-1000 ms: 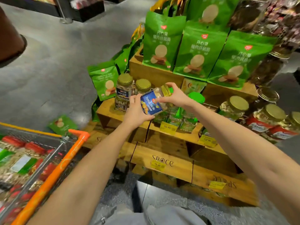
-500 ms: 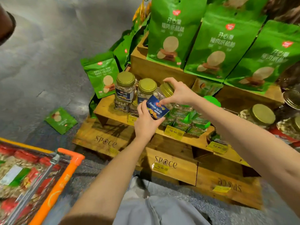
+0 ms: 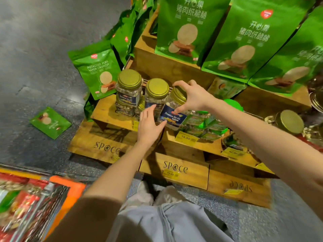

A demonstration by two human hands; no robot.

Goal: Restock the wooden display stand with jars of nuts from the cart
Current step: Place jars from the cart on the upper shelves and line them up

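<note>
I've got the jar of nuts (image 3: 173, 110) tilted in front of me, my right hand (image 3: 193, 96) clamped over its gold lid from above, my left hand (image 3: 148, 123) spread flat against its lower side and base, fingers fairly wide, steadying rather than gripping. It hangs just above the lower shelf of the wooden stand (image 3: 108, 112), right beside the two stacked jars (image 3: 130, 91) on the left and touching or nearly touching the second gold-lidded jar (image 3: 156, 92). To the right sit the green-lidded tubs (image 3: 206, 124), so the gap is tight. My thinking: bring the jar upright first, blue label facing out like its neighbours, then lower it straight down so the base lands flat, not on a tub's lid. I can't tell whether it goes on the shelf itself or on a jar beneath; that spot is hidden behind my left hand. Keep the left palm underneath until it's seated, then let the lid go. The risk is nudging the stack next door. The cart (image 3: 68, 191) waits at my lower left.
</note>
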